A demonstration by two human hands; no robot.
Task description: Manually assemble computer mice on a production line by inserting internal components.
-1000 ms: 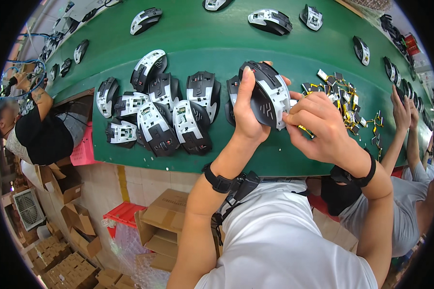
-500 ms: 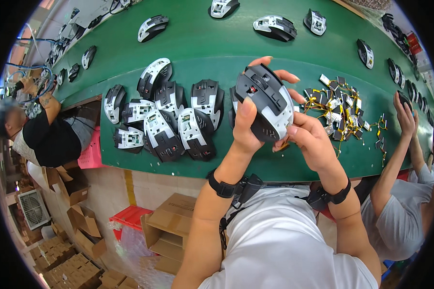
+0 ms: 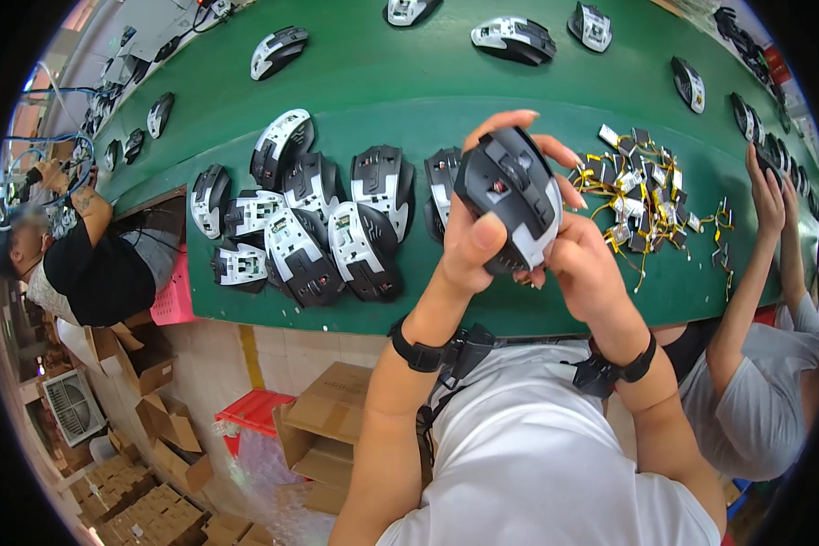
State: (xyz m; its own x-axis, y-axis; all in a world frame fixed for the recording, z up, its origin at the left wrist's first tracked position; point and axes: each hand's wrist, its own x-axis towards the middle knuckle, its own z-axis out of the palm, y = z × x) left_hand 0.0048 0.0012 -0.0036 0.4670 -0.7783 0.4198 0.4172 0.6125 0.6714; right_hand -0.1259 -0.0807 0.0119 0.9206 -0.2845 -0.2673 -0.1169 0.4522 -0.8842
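Observation:
My left hand is closed round a black and white computer mouse above the table. Its thumb lies along the near left side, and its fingers reach round the far side. A scroll wheel and an opening show on top of the mouse. My right hand has its fingers pinched at the mouse's near right end; what lies between them is hidden. Beyond my right hand lies a heap of small battery packs with yellow wiring. Several part-white mice are grouped on the left, one close beside my left hand.
More mice stand spaced along the far green table. A co-worker's hands hold a dark mouse at the right. Another person works at the left. Cardboard boxes and a red crate are on the floor.
The held mouse has turned more upright and tilted, with its near end now more covered by my right hand. The view has shifted slightly. Both hands keep their grip.

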